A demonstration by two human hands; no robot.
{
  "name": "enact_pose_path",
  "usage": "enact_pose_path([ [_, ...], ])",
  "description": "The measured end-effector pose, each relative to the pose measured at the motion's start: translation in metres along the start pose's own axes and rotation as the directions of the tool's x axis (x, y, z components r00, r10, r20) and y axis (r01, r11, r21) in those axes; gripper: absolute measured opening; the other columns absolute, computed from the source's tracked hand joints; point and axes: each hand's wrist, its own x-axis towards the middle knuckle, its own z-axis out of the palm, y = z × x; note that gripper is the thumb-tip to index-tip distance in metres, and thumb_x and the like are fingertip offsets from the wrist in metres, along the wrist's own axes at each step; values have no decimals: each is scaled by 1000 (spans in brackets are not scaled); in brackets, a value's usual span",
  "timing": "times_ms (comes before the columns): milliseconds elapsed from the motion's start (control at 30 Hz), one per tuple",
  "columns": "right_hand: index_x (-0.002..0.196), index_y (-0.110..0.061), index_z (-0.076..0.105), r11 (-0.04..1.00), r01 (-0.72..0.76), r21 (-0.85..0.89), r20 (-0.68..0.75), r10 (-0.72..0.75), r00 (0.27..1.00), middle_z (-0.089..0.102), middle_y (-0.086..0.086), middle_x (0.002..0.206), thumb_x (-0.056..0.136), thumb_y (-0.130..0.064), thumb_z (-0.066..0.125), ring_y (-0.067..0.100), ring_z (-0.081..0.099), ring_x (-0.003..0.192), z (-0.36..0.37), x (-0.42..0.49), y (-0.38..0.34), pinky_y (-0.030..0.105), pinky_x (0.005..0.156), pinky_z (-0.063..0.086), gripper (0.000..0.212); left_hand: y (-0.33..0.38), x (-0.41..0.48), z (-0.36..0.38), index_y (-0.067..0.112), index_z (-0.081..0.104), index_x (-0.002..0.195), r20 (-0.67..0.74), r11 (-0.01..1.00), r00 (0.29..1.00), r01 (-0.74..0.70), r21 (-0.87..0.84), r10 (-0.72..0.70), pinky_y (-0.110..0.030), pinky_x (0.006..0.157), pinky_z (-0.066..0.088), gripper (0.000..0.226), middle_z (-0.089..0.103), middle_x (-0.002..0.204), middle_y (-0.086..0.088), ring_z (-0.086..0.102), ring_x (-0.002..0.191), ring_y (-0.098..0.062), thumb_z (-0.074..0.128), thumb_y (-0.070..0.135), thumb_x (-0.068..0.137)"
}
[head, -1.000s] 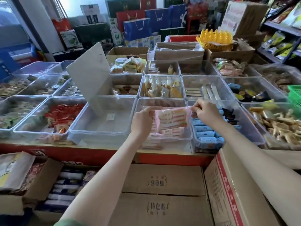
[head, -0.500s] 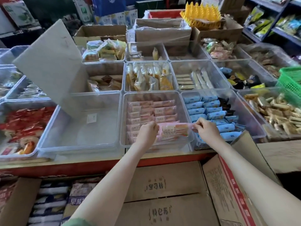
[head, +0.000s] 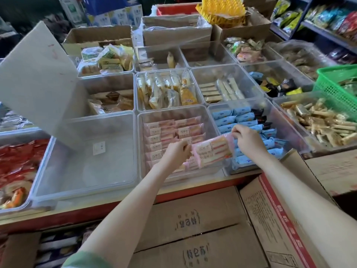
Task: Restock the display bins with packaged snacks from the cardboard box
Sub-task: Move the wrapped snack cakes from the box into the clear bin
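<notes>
A pink packaged snack [head: 211,151] is stretched between my two hands, tilted up to the right, low over the front of a clear display bin [head: 210,120]. That bin holds rows of the same pink packs [head: 170,132]. My left hand [head: 178,152] pinches the pack's left end. My right hand [head: 246,139] pinches its right end, above the neighbouring bin of blue packs [head: 237,118]. A cardboard box [head: 274,215] with a red stripe stands open at the lower right, under my right forearm.
An empty clear bin [head: 87,161] sits left of the pink one, with its grey lid [head: 38,80] propped up. More bins of snacks fill the table behind. A green basket [head: 336,88] is at the right. Closed cartons [head: 193,229] stand below the red table edge.
Both hands have lowered the pink pack from above the bin down to its front, and the pack's right end now sits higher. The camera has tilted downward.
</notes>
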Motion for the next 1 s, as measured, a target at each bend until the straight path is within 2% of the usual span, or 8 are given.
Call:
enact_pose_path([
  [100,82,-12,54,1000,10,0,27,-10,1000,58,4,84,96,-12,45,24,53,79,4,6,0,36,64,40,17,-8,4,5,-5,63,91,63,1000,998,7,30,-9,-42,80,54,26,69,88,-13,65,81,-26,41,7,94],
  [200,85,-8,58,999,26,45,7,-26,1000,59,5,83,96,-10,46,25,54,80,10,11,-4,38,69,44,16,-17,11,7,-2,61,86,-14,1000,1000,20,22,-20,-46,74,54,25,68,83,-14,65,77,-31,41,10,95],
  [400,85,-6,58,995,54,85,38,-57,998,61,7,83,95,-9,47,23,54,79,23,22,-11,35,67,41,15,-34,17,-2,2,57,89,-51,992,998,-28,121,34,-32,64,49,23,69,81,-8,61,67,-20,40,15,98],
  [533,81,-9,59,994,88,65,108,-94,990,63,7,86,91,-6,49,25,56,86,37,30,-8,40,77,46,14,-53,19,-3,8,53,80,-73,989,996,-32,143,43,-35,66,48,24,67,77,-6,61,69,-22,39,17,98],
  [633,81,-10,62,977,190,-98,117,-178,977,61,4,88,90,-7,54,24,52,91,47,31,3,40,86,40,13,-58,19,-5,8,54,85,31,965,995,-97,244,92,-31,65,47,25,67,82,-4,62,74,-20,37,18,100],
  [800,88,-11,67,875,292,-387,248,-206,946,54,0,112,89,-16,58,20,42,111,51,31,18,34,96,21,11,-54,25,2,7,54,104,183,845,964,-259,468,194,-24,63,40,15,65,98,-5,63,86,-23,40,10,100],
  [900,89,-11,66,821,342,-457,284,-230,931,48,1,126,88,-16,56,21,37,121,54,35,11,35,96,16,12,-55,29,6,9,56,97,228,785,940,-337,520,253,-27,65,44,21,64,97,-4,61,88,-21,40,22,101],
  [1000,93,-9,64,780,352,-517,282,-233,931,46,1,129,89,-13,53,22,36,121,59,36,11,35,93,15,12,-56,32,8,9,56,95,223,756,936,-352,552,273,-30,66,47,23,64,92,-3,60,84,-21,40,25,101],
])
